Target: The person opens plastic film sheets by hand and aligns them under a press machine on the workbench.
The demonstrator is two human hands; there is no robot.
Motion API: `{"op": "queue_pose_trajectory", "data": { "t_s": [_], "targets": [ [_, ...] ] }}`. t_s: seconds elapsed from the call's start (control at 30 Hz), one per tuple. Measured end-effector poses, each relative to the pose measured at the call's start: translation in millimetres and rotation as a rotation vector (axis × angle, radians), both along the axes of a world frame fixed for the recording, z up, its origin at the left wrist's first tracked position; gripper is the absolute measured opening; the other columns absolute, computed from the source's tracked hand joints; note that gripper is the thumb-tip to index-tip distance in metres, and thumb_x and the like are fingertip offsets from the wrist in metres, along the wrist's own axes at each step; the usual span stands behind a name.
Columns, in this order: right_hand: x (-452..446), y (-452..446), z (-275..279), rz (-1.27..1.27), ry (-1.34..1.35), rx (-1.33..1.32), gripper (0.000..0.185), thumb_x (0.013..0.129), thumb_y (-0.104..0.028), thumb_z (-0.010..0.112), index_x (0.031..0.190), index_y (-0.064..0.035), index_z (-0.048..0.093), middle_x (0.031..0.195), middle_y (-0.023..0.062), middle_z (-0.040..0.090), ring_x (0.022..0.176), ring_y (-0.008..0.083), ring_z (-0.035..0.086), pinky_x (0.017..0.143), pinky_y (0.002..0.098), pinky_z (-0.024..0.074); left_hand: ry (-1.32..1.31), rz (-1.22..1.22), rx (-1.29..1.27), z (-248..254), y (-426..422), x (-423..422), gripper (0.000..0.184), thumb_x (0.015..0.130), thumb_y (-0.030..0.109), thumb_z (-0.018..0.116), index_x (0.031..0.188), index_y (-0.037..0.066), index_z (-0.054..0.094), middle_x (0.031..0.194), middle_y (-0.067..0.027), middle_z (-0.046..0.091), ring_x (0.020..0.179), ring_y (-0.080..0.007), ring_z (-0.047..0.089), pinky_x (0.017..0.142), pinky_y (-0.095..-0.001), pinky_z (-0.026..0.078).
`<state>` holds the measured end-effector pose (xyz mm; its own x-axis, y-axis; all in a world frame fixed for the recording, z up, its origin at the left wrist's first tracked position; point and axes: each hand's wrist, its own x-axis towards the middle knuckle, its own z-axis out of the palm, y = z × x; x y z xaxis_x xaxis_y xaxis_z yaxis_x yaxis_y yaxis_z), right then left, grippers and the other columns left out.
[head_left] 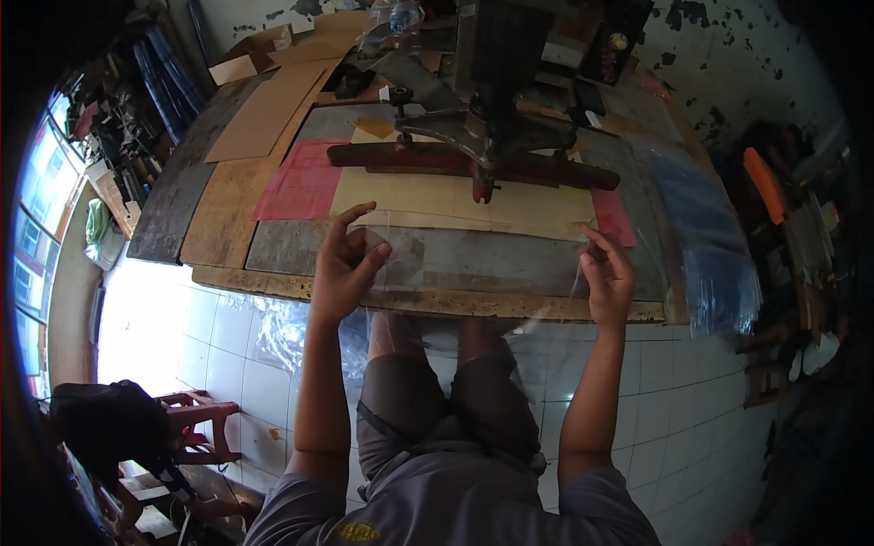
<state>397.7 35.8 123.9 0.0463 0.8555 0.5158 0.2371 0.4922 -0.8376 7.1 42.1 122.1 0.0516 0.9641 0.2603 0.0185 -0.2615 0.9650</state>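
Note:
A clear plastic sheet stretches between my two hands over the table's front edge, and its lower part hangs toward my lap. My left hand grips its left side, with the thumb near the edge and the index finger raised. On the other side, my right hand pinches the sheet's right corner between thumb and fingers. Just beyond my hands lies a pale yellow sheet on the press bed. Above it hangs the press's long dark-red bar. The transparent sheet's exact outline is hard to make out.
Pink sheets flank the yellow one. Stacked clear plastic bags drape over the table's right edge. Cardboard pieces lie at left. Crumpled clear plastic hangs below the table. A red stool stands at lower left.

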Motion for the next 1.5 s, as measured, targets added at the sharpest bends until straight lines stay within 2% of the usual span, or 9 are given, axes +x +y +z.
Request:
{"op": "queue_pose_trajectory", "data": {
  "t_s": [0.1, 0.23, 0.57, 0.77, 0.87, 0.97, 1.07, 1.27, 1.5],
  "targets": [
    [-1, 1, -1, -0.021, 0.023, -0.005, 0.033, 0.097, -0.002, 0.067, 0.13, 0.0002, 0.068, 0.103, 0.0001, 0.06, 0.09, 0.0074, 0.057, 0.081, 0.0225, 0.0471, -0.081, 0.001, -0.009, 0, -1, 5, 0.052, 0.097, 0.012, 0.073, 0.142, -0.002, 0.051, 0.101, -0.0069, 0.074, 0.092, -0.0101, 0.067, 0.082, -0.025, 0.052],
    [-3, 2, -2, -0.069, 0.036, -0.022, 0.033, 0.097, -0.002, 0.068, 0.13, -0.0005, 0.068, 0.101, 0.0, 0.063, 0.088, 0.0065, 0.058, 0.079, 0.0225, 0.0477, 0.035, -0.037, -0.099, -1, -3, -3, 0.033, 0.099, 0.019, 0.073, 0.121, -0.005, 0.066, 0.105, -0.0063, 0.074, 0.097, -0.0098, 0.066, 0.087, -0.0264, 0.052],
    [-4, 3, -2, -0.087, 0.054, -0.1, 0.029, 0.1, -0.007, 0.067, 0.129, -0.0004, 0.068, 0.095, -0.0009, 0.063, 0.08, 0.0053, 0.056, 0.072, 0.0223, 0.0471, -0.065, -0.059, -0.086, 5, -4, -3, 0.03, 0.104, 0.014, 0.065, 0.128, -0.002, 0.059, 0.098, -0.0073, 0.077, 0.092, -0.0088, 0.07, 0.083, -0.0266, 0.055],
    [-4, 3, -4, -0.108, 0.02, -0.151, 0.029, 0.102, -0.012, 0.067, 0.129, -0.0001, 0.067, 0.093, -0.0017, 0.062, 0.077, 0.0052, 0.056, 0.072, 0.022, 0.0459, -0.084, -0.056, -0.014, 3, 0, -4, 0.036, 0.104, 0.01, 0.062, 0.138, 0.002, 0.053, 0.093, 0.0002, 0.071, 0.075, -0.0017, 0.058, 0.069, -0.0189, 0.044],
    [-5, 3, -3, -0.112, 0.011, -0.163, 0.03, 0.103, -0.013, 0.066, 0.129, 0.0, 0.067, 0.092, -0.0022, 0.062, 0.076, 0.0052, 0.055, 0.071, 0.0222, 0.0451, -0.099, -0.042, -0.084, 13, -7, -6, 0.038, 0.102, 0.009, 0.064, 0.138, 0.006, 0.051, 0.093, 0.001, 0.069, 0.078, -0.0018, 0.059, 0.071, -0.0187, 0.044],
    [-5, 3, -4, -0.103, 0.014, -0.167, 0.03, 0.103, -0.013, 0.066, 0.13, -0.0001, 0.067, 0.092, -0.0024, 0.061, 0.076, 0.0052, 0.054, 0.071, 0.0223, 0.0446, -0.148, 0.011, -0.041, 1, -3, -5, 0.038, 0.1, 0.008, 0.068, 0.134, 0.005, 0.052, 0.091, 0.0027, 0.067, 0.07, 0.001, 0.051, 0.064, -0.0174, 0.039],
    [-4, 4, -7, -0.099, 0.02, -0.164, 0.029, 0.103, -0.012, 0.066, 0.13, -0.0002, 0.067, 0.092, -0.0025, 0.061, 0.077, 0.0052, 0.054, 0.071, 0.0223, 0.0442, -0.164, -0.013, 0.004, -13, 4, -9, 0.033, 0.098, 0.005, 0.068, 0.128, 0.006, 0.054, 0.096, -0.0012, 0.068, 0.091, -0.0065, 0.064, 0.08, -0.0225, 0.049],
    [-4, 4, -7, -0.101, 0.018, -0.169, 0.03, 0.103, -0.012, 0.065, 0.13, -0.0007, 0.067, 0.092, -0.0027, 0.06, 0.077, 0.0047, 0.053, 0.071, 0.022, 0.0436, -0.134, -0.006, -0.022, -7, 1, -7, 0.03, 0.097, 0.005, 0.071, 0.125, 0.004, 0.06, 0.099, -0.002, 0.069, 0.097, -0.009, 0.066, 0.087, -0.0257, 0.052],
    [-5, 3, -6, -0.119, 0.026, -0.19, 0.029, 0.102, -0.012, 0.067, 0.129, -0.0011, 0.068, 0.091, -0.0027, 0.061, 0.077, 0.0046, 0.055, 0.072, 0.0217, 0.0448, -0.097, 0.012, -0.062, 2, -4, -6, 0.038, 0.097, 0.006, 0.07, 0.133, 0.004, 0.06, 0.096, 0.0009, 0.068, 0.084, -0.0032, 0.06, 0.075, -0.02, 0.046]
  ]
}}
